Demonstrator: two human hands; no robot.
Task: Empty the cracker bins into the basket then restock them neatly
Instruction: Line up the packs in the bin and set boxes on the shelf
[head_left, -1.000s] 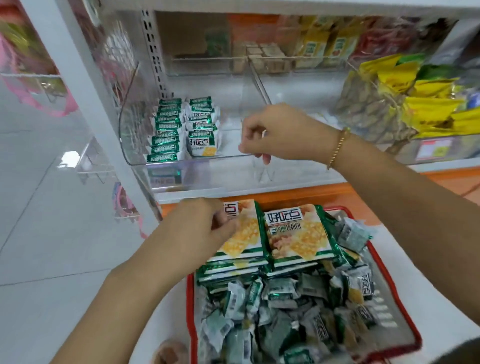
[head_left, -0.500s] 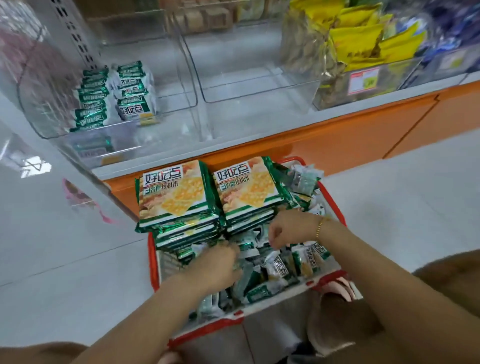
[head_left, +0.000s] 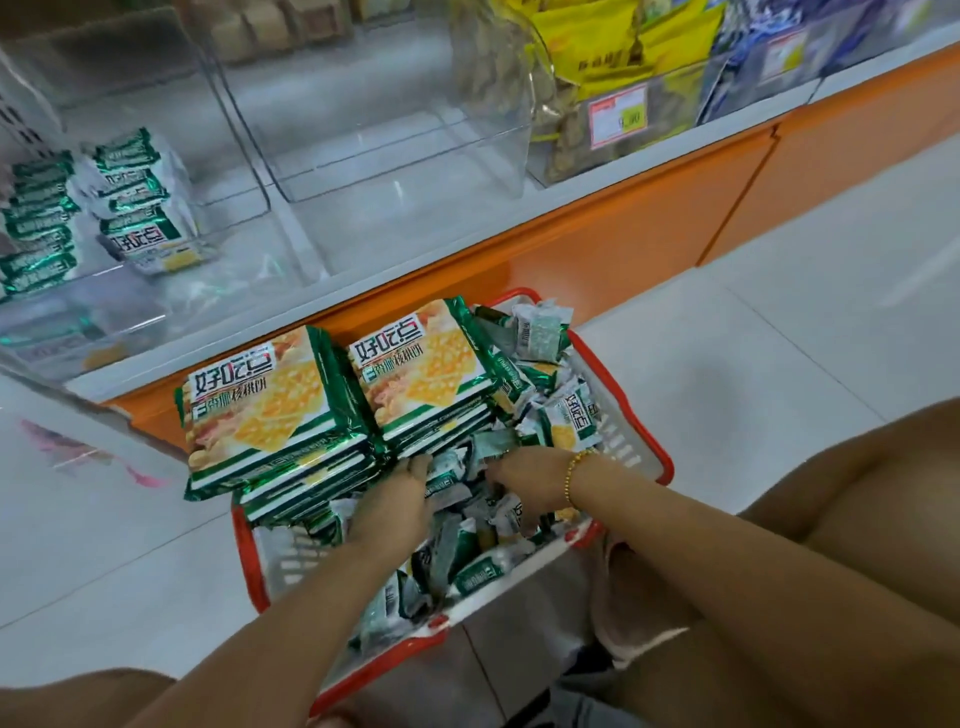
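A red-rimmed basket (head_left: 661, 457) stands on the floor in front of the shelf. At its far end lie two stacks of large green cracker packs (head_left: 260, 400), (head_left: 421, 364). Loose small cracker packets (head_left: 569, 421) fill the rest of it. My left hand (head_left: 395, 501) and my right hand (head_left: 524, 480) are both down in the loose pile, fingers curled into the small packets, fingertips hidden. On the shelf, the left clear bin (head_left: 254, 171) holds two rows of small packets (head_left: 137, 202). The middle clear bin (head_left: 498, 104) holds nothing.
A bin of yellow snack bags (head_left: 628, 57) with a price tag (head_left: 618, 114) stands to the right on the shelf. The orange shelf base (head_left: 623, 244) runs behind the basket. My knees (head_left: 857, 499) flank the basket over white floor tiles.
My right hand left the bin's front edge and dropped into the basket. My left hand moved from the large pack to the loose packets. The view tilted down and drew closer.
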